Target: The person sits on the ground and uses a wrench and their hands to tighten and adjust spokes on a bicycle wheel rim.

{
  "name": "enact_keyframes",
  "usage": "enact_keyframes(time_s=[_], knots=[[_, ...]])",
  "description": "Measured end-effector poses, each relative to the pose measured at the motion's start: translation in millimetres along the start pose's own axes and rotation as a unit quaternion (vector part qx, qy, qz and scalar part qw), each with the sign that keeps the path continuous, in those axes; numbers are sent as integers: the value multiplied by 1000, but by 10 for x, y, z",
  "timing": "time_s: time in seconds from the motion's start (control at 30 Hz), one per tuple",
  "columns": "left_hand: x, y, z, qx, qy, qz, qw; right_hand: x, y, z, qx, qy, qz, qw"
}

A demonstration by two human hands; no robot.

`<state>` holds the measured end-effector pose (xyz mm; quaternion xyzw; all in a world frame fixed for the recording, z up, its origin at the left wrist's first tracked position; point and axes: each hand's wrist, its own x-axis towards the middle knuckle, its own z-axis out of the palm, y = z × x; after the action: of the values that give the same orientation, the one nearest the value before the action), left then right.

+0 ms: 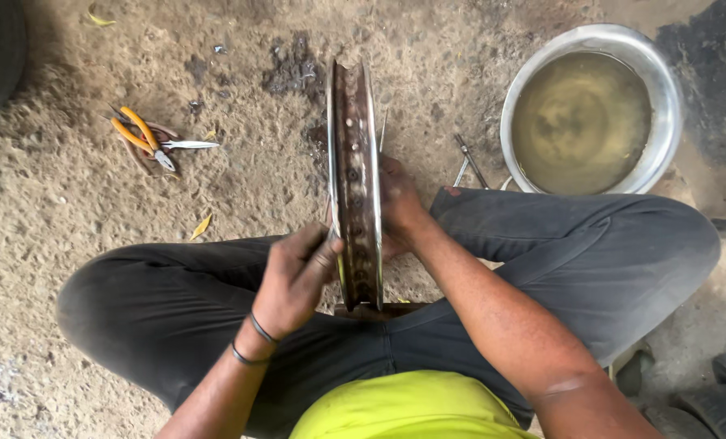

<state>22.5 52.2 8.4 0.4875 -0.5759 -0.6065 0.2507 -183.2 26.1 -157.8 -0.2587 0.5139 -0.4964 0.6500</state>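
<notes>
Dusty, sandy ground (70, 211) fills my view, and I sit cross-legged on it in dark grey trousers (591, 252) and a yellow-green shirt (412, 406). Between my knees stands a rusty brown metal wheel rim with chromed edges (355, 162), upright on its edge and seen almost edge-on, its lower part resting just in front of my lap on what looks like a small wooden block (379, 310). My left hand (298, 276) is at the rim's near left edge, the fingers (324, 254) curled and pinched against the chrome lip; two dark bands (253, 341) circle that wrist. My right hand (399, 207) is pressed against the rim's right side, its fingers mostly hidden behind the metal, so I cannot tell how far they close. Well to the left lie orange-handled pliers (139, 134) beside other small tools. To the upper right, a round steel basin of murky water (664, 89) sits by my right knee, with thin metal rods (470, 162) next to it.
</notes>
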Motion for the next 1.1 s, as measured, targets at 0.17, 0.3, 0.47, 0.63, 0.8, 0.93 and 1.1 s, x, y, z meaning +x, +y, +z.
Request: enact_keyframes(time_s=[0.17, 0.3, 0.47, 0.63, 0.8, 0.93, 1.1], knots=[[6, -138, -226, -75, 42, -62, 994, -185, -321, 48, -184, 103, -119, 970], [-60, 124, -241, -49, 173, -24, 984, -511, -814, 194, -81, 127, -203, 968], [131, 486, 120, 211, 30, 279, 936, -1108, -1307, 501, -82, 31, -243, 966], [392, 606, 148, 324, 38, 323, 888, -1055, -1634, 368, -207, 109, -249, 940], [738, 350, -10, 164, 104, 200, 960, -650, -1454, -3, -402, 41, 79, 911], [871, 23, 26, 65, -3, 2, 998, -494, -1058, 56, -394, -100, -78, 911], [912, -130, -44, 203, 32, 158, 966, -402, -984, 135, -313, -88, 6, 946]])
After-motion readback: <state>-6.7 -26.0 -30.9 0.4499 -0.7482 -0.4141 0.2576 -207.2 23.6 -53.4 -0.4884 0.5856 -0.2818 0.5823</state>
